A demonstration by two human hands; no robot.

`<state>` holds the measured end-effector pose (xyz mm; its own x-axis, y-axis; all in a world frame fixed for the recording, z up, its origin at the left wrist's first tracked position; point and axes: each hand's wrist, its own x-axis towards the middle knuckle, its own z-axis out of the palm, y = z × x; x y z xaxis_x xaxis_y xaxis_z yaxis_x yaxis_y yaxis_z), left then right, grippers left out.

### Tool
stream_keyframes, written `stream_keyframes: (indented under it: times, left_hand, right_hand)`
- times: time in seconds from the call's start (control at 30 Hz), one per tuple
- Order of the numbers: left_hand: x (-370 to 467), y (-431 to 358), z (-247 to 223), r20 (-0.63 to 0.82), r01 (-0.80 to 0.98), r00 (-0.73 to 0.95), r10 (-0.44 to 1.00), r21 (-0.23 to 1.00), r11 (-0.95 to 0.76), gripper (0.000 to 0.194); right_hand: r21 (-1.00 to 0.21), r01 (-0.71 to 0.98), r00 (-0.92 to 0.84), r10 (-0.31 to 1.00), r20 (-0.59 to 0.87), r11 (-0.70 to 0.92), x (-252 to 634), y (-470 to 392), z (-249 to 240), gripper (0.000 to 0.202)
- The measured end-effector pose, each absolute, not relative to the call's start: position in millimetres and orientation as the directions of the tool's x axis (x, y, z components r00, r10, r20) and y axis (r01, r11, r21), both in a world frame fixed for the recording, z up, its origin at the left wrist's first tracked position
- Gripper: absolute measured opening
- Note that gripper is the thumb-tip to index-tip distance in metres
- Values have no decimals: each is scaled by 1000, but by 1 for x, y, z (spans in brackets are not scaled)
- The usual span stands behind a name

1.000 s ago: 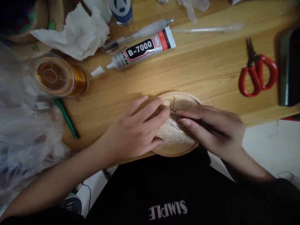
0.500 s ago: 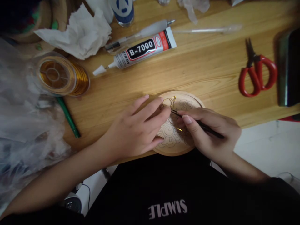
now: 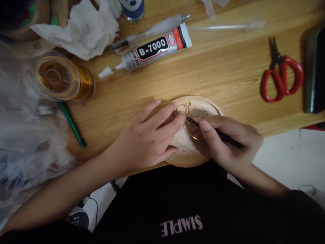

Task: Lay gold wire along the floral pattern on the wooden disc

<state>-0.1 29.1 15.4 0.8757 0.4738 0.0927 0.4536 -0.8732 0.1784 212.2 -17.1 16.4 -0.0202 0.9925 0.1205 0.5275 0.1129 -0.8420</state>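
A round wooden disc [image 3: 193, 159] with a drawn scroll pattern lies at the table's front edge. Gold wire [image 3: 181, 107] forms a curved outline near its top, and a loose gold strand [image 3: 193, 137] crosses its middle. My left hand [image 3: 152, 139] rests over the disc's left part, fingers spread, with a fingertip beside the wire. In my right hand [image 3: 223, 139] are dark tweezers [image 3: 225, 137], pinched between thumb and fingers. Their tips touch or nearly touch the left fingertip; what lies between them is too small to tell.
Behind the disc lie a glue tube [image 3: 154, 49], a pen [image 3: 152, 30] and crumpled tissue [image 3: 88, 30]. To the left are a gold wire spool [image 3: 63, 78], a green pen [image 3: 72, 125] and plastic bags [image 3: 33, 135]. Red-handled scissors [image 3: 281, 74] and a dark phone-like object [image 3: 315, 71] lie right.
The view has shifted slightly, so the objects on the table appear a little higher. Both hands keep nearly the same pose, and more of the loose gold strand shows.
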Motion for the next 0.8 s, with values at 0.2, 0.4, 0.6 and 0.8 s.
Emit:
stream_keyframes:
  times: [0.2, 0.4, 0.6, 0.8]
  left_hand:
    - [0, 29, 16, 84, 453, 874, 479, 221, -864, 49]
    - [0, 29, 16, 93, 450, 872, 482, 241, -860, 50]
    - [0, 29, 14, 94, 454, 871, 483, 226, -862, 50]
    - [-2, 28, 6, 158, 419, 874, 459, 233, -878, 50]
  right_hand:
    - [-827, 548, -39, 991, 128, 128, 214, -17, 17, 11]
    - [-826, 543, -58, 987, 147, 155, 214, -16, 17, 15]
    - [-835, 519, -76, 983, 169, 183, 214, -19, 17, 18]
    - [-823, 537, -94, 983, 160, 185, 222, -20, 18, 21]
